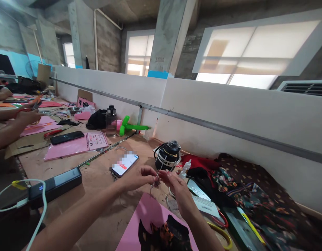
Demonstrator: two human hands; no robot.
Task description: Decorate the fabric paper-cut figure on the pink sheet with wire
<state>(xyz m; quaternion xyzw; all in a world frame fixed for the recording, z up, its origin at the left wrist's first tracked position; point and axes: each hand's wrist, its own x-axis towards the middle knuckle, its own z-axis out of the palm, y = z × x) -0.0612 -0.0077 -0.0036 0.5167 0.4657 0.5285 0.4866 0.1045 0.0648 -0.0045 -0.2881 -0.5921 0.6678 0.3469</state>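
My left hand point(140, 178) and my right hand point(177, 186) meet above the table, fingertips pinched together. Between them is a small shiny beaded-looking piece point(156, 183) with a thin loop hanging below; its kind is too small to make out. Below the hands lies a pink sheet point(132, 228) with a dark floral fabric cutout point(166, 235) on it. A lit phone point(127, 164) rests beyond my left hand. Just past the fingers stand a black round bottle point(168, 157) and a white nozzle bottle point(186, 168).
To the right are folded dark floral fabric point(257, 198), red-handled scissors point(222, 219), a yellow cutter point(251, 226) and a tray. A power bank point(56, 186) with a white cable sits left. Another person's hands point(27, 116) hold scissors at far left. A white partition point(215, 104) borders the table.
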